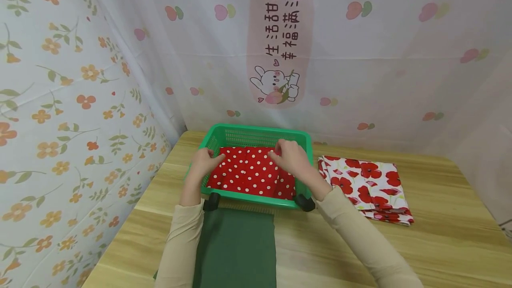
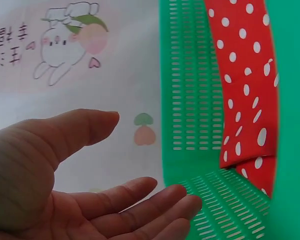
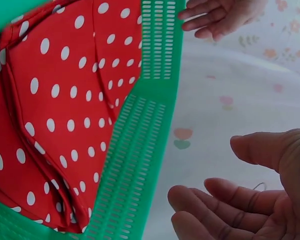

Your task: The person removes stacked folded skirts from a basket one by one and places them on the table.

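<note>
A folded red cloth with white polka dots [image 1: 256,170] lies inside a green plastic basket [image 1: 260,129] with slotted walls. My left hand [image 1: 203,162] hovers at the basket's left side, thumb and fingers spread apart with nothing between them. Over the right part of the basket is my right hand [image 1: 294,157], its fingers loosely bent and holding nothing. In the left wrist view the left hand [image 2: 115,200] shows an empty palm beside the slotted wall. The right wrist view shows the right hand [image 3: 240,200] likewise empty, outside the basket rim [image 3: 162,135].
To the right of the basket lies a folded white cloth with red flowers [image 1: 368,181]. A dark green cloth [image 1: 240,248] is spread in front of the basket on the wooden table [image 1: 320,252]. Patterned curtains [image 1: 224,48] hang behind and at the left.
</note>
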A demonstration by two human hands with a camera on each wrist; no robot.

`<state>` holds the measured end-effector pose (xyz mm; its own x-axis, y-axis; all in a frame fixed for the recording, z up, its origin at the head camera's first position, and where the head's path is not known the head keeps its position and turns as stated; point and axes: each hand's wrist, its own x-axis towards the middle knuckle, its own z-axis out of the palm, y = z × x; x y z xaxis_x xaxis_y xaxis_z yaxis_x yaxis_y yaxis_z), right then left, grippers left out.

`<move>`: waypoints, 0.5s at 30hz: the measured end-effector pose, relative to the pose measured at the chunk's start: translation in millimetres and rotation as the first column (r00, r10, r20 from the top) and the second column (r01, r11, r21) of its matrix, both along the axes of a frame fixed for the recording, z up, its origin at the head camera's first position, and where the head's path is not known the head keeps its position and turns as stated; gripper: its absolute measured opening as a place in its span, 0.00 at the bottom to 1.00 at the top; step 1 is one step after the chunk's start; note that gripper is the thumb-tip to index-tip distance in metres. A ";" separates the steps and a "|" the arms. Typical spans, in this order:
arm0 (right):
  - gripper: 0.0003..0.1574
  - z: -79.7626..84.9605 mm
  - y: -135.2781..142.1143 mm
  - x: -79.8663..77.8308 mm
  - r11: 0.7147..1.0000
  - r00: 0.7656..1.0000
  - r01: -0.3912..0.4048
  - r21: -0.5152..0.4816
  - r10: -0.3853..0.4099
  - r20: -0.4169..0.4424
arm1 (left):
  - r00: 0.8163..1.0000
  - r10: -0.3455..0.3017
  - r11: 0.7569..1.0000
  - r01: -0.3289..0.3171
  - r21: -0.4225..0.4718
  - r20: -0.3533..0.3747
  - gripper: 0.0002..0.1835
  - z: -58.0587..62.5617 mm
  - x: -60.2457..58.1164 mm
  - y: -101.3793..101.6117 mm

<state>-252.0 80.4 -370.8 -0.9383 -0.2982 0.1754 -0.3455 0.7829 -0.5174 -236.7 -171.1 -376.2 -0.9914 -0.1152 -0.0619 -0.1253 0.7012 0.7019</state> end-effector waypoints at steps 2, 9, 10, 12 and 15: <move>0.21 -1.7 -0.3 -5.1 1.000 0.999 0.009 -0.003 -0.009 0.035 | 1.000 -0.001 1.000 0.001 0.003 0.023 0.15 -1.9 -5.6 -0.3; 0.28 -5.2 -1.0 -20.1 0.999 0.991 0.047 0.024 -0.050 0.127 | 0.992 0.001 1.000 0.000 -0.004 0.123 0.21 -9.4 -21.6 1.4; 0.28 -6.1 -1.2 -22.5 0.998 0.988 0.056 0.032 -0.060 0.145 | 0.991 0.002 1.000 -0.001 -0.007 0.134 0.19 -9.9 -23.1 2.1; 0.29 -8.5 -2.2 -27.2 0.996 0.980 0.075 0.050 -0.083 0.183 | 0.988 0.014 1.000 -0.013 -0.009 0.152 0.15 -10.3 -25.7 4.4; 0.30 -14.8 -3.2 -34.1 0.994 0.961 0.092 0.063 -0.105 0.254 | 0.984 0.026 1.000 -0.026 -0.002 0.178 0.16 -9.5 -28.4 7.4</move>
<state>-286.1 77.2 -385.6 -0.9749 -0.2046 -0.0880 -0.1262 0.8333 -0.5383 -265.1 -163.8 -385.7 -0.9612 -0.1407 -0.2373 -0.2664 0.6960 0.6667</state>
